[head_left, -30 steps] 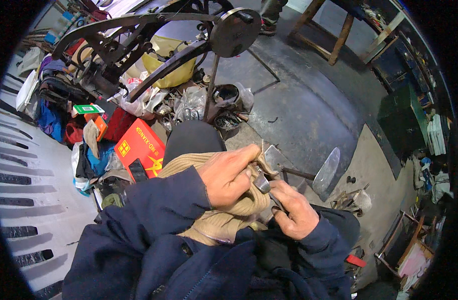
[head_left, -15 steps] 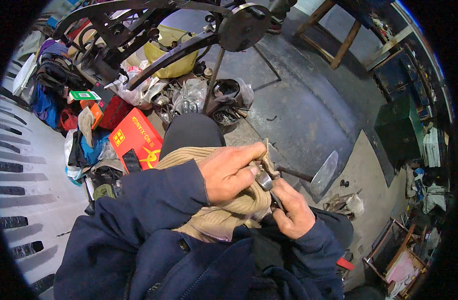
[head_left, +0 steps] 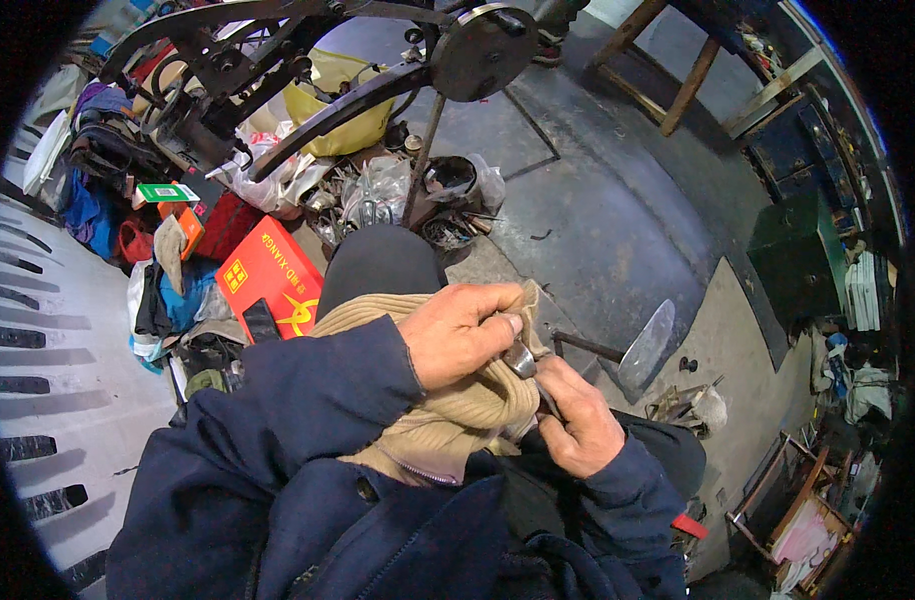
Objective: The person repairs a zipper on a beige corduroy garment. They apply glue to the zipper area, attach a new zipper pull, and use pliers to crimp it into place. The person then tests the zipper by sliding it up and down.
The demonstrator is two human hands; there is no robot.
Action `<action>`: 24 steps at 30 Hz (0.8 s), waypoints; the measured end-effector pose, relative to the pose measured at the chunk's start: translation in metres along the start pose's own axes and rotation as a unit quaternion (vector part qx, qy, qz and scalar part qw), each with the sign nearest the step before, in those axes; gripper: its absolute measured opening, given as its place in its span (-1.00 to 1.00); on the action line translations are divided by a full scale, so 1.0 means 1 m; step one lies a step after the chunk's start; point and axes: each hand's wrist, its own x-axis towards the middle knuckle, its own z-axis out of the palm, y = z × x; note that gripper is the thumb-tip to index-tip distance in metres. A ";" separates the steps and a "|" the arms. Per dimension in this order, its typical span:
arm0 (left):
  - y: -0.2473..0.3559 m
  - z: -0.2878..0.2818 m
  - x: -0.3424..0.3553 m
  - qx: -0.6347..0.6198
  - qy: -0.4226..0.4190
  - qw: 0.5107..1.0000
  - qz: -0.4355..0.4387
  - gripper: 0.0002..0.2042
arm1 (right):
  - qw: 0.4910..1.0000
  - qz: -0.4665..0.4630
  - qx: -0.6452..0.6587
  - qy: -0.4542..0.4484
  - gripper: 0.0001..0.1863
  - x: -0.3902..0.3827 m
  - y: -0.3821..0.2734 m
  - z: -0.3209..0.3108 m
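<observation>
Indoors, cluttered workshop, dark grey floor [head_left: 618, 220], with paler cement along its right edge. Over toward the floor's far-left corner, a black iron machine [head_left: 343, 118] with a round wheel [head_left: 483, 55]; behind its lower arm, a yellow basin [head_left: 363, 135]. Heaped at the left edge of the floor: bags and cloths, a red box [head_left: 263, 270] with a dark flat object [head_left: 262, 320] at its near edge, a small green box [head_left: 163, 192] just beside an orange box [head_left: 190, 228]. By the right edge, a dark green chest [head_left: 798, 255]; farther off, a wooden-legged table [head_left: 690, 85]. At the far edge, another person's shoe [head_left: 548, 52]. Across the lap, bunched over the left knee and running to the lap's front edge, a tan ribbed garment [head_left: 478, 415], zipper [head_left: 423, 472] toward the near edge. With the left hand [head_left: 458, 338], pinching a fold of that garment between thumb and forefinger, other fingers curled under. With the right hand [head_left: 583, 420], gripping the dark shank of a metal tool [head_left: 520, 360], fingers closed and bent. Between the hands, close under the left thumb, the tool's shiny rounded head, against the cloth; exact kind unclear, partly hidden by the fingers. Just beyond the right hand, well clear of the garment, a pale sole-shaped plate [head_left: 646, 350].
</observation>
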 end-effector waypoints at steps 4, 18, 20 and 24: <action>-0.002 0.000 0.001 0.031 0.010 0.999 -0.010 -0.76 | 1.000 -0.008 -0.011 0.007 -0.50 0.000 -0.003 0.001; -0.001 -0.003 0.002 -0.027 0.012 1.000 0.000 -0.83 | 0.996 -0.017 0.001 0.083 -0.54 -0.001 -0.001 0.019; -0.001 -0.003 0.001 -0.022 0.017 1.000 -0.005 -0.83 | 0.996 -0.018 0.003 0.090 -0.54 0.000 -0.001 0.021; -0.001 -0.003 -0.001 -0.033 0.017 0.999 -0.010 -0.83 | 0.997 0.001 0.009 0.080 -0.54 0.001 0.000 0.023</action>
